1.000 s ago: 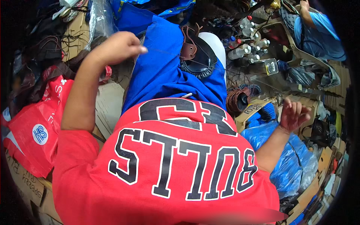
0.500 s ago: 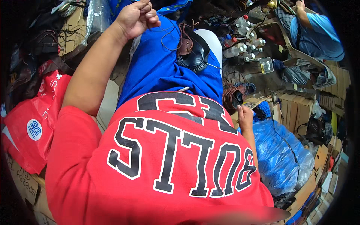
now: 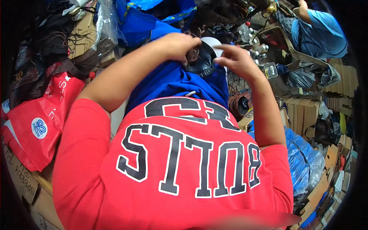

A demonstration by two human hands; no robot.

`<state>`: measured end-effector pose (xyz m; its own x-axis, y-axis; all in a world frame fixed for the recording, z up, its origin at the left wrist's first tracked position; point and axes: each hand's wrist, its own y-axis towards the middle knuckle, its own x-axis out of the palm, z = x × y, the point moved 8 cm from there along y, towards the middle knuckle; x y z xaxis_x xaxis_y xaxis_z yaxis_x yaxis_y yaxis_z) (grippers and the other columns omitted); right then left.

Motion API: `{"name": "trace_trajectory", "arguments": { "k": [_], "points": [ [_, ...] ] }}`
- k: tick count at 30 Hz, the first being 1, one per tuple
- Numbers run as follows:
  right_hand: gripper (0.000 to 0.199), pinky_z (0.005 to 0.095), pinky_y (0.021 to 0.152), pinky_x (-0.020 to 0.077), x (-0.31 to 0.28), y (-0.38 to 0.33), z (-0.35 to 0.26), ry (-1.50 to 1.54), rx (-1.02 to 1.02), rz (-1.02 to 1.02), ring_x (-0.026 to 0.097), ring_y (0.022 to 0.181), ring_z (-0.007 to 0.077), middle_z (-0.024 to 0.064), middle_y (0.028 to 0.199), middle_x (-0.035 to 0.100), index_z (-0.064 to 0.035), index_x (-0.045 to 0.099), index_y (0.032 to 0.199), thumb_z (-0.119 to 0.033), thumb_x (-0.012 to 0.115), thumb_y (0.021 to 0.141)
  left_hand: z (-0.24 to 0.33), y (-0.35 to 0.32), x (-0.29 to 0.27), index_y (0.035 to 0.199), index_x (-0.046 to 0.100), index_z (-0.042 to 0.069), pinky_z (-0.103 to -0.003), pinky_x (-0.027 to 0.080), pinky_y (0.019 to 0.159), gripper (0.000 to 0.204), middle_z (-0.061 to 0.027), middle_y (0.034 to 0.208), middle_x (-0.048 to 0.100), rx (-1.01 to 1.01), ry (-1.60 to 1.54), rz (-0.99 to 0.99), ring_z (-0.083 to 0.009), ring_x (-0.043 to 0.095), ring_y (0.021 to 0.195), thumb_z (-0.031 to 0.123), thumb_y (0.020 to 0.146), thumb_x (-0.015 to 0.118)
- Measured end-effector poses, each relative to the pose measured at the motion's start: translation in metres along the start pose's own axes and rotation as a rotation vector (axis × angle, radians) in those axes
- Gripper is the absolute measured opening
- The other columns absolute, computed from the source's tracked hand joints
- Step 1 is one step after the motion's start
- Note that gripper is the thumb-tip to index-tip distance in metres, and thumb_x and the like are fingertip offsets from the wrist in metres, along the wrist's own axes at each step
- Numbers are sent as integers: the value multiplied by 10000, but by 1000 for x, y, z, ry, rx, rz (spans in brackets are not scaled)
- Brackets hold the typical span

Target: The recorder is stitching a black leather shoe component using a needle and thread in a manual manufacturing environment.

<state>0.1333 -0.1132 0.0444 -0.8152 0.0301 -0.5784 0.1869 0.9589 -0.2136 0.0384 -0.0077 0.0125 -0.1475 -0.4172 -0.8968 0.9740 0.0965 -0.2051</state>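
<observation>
A black leather shoe (image 3: pixel 203 57) with a brown eyelet flap and rough stitching along its edge rests on my lap, over blue shorts (image 3: pixel 157 88). My left hand (image 3: pixel 178 46) is curled at the shoe's left side, fingers bent over the brown flap; some fingertips are hidden. My right hand (image 3: pixel 237 61) hovers by the shoe's right edge, thumb and index finger spread apart, with nothing visible between them. Beside my right forearm, a brown shoe with cords (image 3: pixel 238 103) lies lower down.
Plastic bottles (image 3: pixel 253 40) stand at the upper right, near another person in a blue shirt (image 3: pixel 322 34). A red bag (image 3: pixel 34 119) sits at left, a blue bag (image 3: pixel 153 19) ahead. Blue plastic-wrapped goods (image 3: pixel 301 161) and cardboard (image 3: pixel 303 113) crowd the right side.
My left hand has come down and right from its raised position onto the shoe. My right hand has swung up from the brown shoe to the right edge of the black one.
</observation>
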Motion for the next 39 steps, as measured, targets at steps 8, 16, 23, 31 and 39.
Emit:
{"name": "trace_trajectory", "arguments": {
  "k": [8, 16, 23, 31, 39],
  "points": [
    [443, 272, 617, 452, 42, 4, 33, 170, 191, -152, 564, 694, 113, 63, 762, 627, 4, 609, 1034, -301, 754, 748, 2, -17, 3, 929, 578, 110, -409, 463, 725, 522, -67, 924, 592, 20, 156, 147, -274, 598, 898, 290, 505, 824],
    [477, 249, 575, 440, 43, -22, 37, 64, 297, 100, 558, 654, 107, 30, 747, 620, 41, 599, 961, -346, 759, 733, -11, -33, -8, 834, 588, 103, -385, 435, 679, 413, -42, 901, 575, -113, 155, 378, -255, 593, 847, 291, 536, 802],
    [342, 201, 484, 334, 20, -27, 63, 507, 342, 259, 476, 578, 45, -11, 639, 546, -55, 563, 844, -337, 735, 760, -5, -43, -39, 790, 532, 89, -375, 411, 637, 398, -53, 866, 583, -34, 17, 810, -253, 583, 803, 263, 556, 803],
    [305, 219, 495, 248, 33, -19, 69, 607, 315, 87, 343, 536, 39, -72, 589, 428, -120, 530, 668, -344, 680, 811, -29, -19, -25, 746, 484, 86, -381, 417, 637, 420, -67, 784, 566, -170, -66, 554, -275, 575, 779, 298, 568, 800],
    [289, 208, 517, 249, 38, -16, 82, 682, 288, 113, 335, 563, 27, -90, 613, 434, -122, 541, 675, -329, 651, 843, -30, -28, -30, 882, 572, 38, -352, 466, 766, 318, -117, 877, 604, 15, -214, 535, -305, 588, 865, 133, 640, 755]
  ]
}}
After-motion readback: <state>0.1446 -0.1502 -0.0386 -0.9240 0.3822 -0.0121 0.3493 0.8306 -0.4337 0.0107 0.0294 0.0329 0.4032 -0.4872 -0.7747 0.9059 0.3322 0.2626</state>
